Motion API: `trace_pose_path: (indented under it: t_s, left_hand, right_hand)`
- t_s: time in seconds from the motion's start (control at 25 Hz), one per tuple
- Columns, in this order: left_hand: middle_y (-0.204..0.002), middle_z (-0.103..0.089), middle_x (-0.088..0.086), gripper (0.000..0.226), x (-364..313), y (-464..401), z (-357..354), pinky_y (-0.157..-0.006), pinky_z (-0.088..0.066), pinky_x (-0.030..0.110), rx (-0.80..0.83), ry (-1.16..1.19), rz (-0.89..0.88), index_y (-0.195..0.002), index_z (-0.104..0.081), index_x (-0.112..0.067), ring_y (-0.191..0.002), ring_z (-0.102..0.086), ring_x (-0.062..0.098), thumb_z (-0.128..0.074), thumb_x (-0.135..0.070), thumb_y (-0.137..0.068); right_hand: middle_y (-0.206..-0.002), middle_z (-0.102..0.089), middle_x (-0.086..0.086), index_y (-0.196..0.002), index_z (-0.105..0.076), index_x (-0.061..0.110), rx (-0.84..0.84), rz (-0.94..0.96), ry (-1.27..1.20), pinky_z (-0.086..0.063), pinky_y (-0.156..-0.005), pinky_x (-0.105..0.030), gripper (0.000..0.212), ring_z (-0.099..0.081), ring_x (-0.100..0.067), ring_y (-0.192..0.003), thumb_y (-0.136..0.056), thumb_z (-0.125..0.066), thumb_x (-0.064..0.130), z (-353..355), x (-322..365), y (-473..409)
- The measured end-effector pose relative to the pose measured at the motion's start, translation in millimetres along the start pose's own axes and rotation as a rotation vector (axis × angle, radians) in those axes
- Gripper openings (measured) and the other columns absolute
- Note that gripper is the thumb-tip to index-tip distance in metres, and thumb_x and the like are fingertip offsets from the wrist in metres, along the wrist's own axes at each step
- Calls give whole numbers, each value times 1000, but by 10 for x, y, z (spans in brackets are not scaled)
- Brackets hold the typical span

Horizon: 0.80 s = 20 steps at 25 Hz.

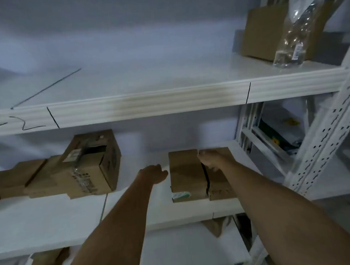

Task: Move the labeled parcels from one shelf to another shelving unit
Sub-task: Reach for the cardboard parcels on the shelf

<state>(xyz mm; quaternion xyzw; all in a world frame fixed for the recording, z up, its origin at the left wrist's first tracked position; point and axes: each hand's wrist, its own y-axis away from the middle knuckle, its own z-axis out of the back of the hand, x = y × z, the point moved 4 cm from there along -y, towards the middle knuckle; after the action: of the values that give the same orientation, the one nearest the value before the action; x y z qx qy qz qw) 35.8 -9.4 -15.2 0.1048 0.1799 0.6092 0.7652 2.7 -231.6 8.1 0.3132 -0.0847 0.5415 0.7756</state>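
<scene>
Head view | our left hand (154, 173) beside left box (186, 175), grip unclear | right hand (210, 160) on right box (221, 183), fingers hidden | labels blurred.

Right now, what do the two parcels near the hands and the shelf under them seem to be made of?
The two parcels look like matte brown corrugated cardboard, going by the folded edges. The shelf appears to be white-painted metal with a smooth finish, though blur leaves this open.
</scene>
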Motion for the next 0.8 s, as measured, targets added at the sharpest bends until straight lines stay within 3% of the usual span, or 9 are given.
trace_pose_path:
  t_s: [0.16, 0.32, 0.36, 0.44, 0.52, 0.6, 0.72, 0.8]
  left_hand:
    - [-169, -17, 15, 73, -97, -305, -115, -125, -20, 44, 49, 104, -19, -162, -13, -6, -155, -23, 31, -23, -50, -105]
    - [-156, -44, 21, 64, -168, -451, -222, -113, -39, 44, -27, 212, 0, -155, -30, -2, -142, -46, 36, -25, -43, -106]
    - [-153, -47, 22, 63, -156, -482, -257, -111, -41, 45, -36, 254, 19, -153, -32, -2, -139, -48, 36, -26, -43, -106]
    - [-151, -49, 22, 61, -141, -543, -326, -111, -41, 45, -20, 365, 68, -149, -37, -2, -137, -50, 36, -26, -42, -106]
    - [-149, -50, 23, 58, -131, -608, -396, -111, -41, 45, 7, 514, 111, -145, -42, -2, -133, -52, 37, -27, -41, -105]
    - [-146, -51, 22, 56, -123, -650, -429, -108, -42, 42, 19, 661, 169, -144, -44, -2, -131, -53, 36, -30, -38, -104]
    - [-143, -54, 19, 51, -98, -684, -478, -104, -46, 41, 20, 823, 220, -145, -43, -5, -125, -56, 34, -38, -32, -102]
    - [-141, -56, 17, 51, -110, -640, -536, -99, -50, 43, 49, 984, 224, -148, -38, -11, -116, -59, 31, -44, -31, -101]
  right_hand:
    - [-153, -46, -16, -157, -31, 8, 16, -92, 0, -52, -100, -41, 63, -60, -28, -112, -103, -35, 41, -92, 22, -308]
    - [-146, -53, -16, -149, -43, 11, 68, -158, 55, -54, -98, -49, 71, -64, -36, -111, -91, -41, 52, -214, -58, -710]
    - [-143, -55, -14, -146, -47, 17, 86, -154, 45, -57, -91, -47, 69, -66, -35, -105, -87, -43, 54, -295, -166, -946]
    - [-128, -64, -10, -129, -56, 31, 83, -148, -9, -63, -65, -37, 56, -70, -24, -82, -80, -51, 56, -444, -348, -1408]
    - [-100, -70, -6, -120, -62, 22, 87, -123, -24, -58, -44, -26, 49, -67, -14, -63, -78, -57, 49, -628, -527, -1792]
    - [-92, -69, -1, -124, -62, 14, 101, -137, -85, -62, -51, -33, 50, -70, -13, -62, -83, -58, 43, -583, -394, -1554]
    - [-127, -62, -11, -144, -47, 14, 166, -150, -30, -61, -87, -41, 50, -70, -25, -98, -98, -48, 35, -389, 2, -818]
    - [-143, -53, -17, -154, -35, 9, 170, -148, 9, -58, -95, -41, 55, -67, -29, -109, -103, -42, 29, -351, 104, -723]
